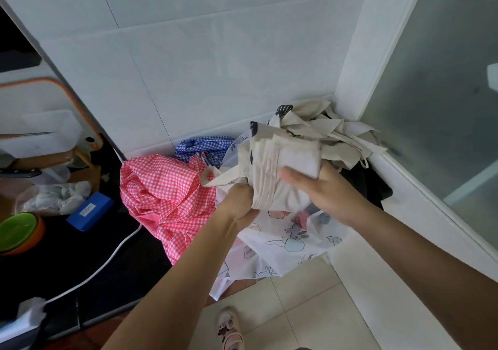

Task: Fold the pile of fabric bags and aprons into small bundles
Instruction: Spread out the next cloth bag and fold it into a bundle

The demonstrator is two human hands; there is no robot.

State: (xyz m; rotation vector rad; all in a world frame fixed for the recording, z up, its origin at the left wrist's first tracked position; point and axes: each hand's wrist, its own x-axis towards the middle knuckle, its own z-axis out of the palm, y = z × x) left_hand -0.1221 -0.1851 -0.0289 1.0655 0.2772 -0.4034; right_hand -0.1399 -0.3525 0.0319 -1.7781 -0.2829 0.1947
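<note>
Left hand (238, 201) and right hand (327, 190) grip a folded beige tote bag (272, 166); black tabletop (80, 255) at eight o'clock, white tiled wall (202, 66) at twelve, glass door (444, 107) at three.

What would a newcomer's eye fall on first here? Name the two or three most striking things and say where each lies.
First, the half-folded cream bag at the centre, gripped by the left hand and right hand. Next, the bright pink checked fabric, crumpled just left of the hands. Behind them, loose cream bags lie heaped in the far corner.
</note>
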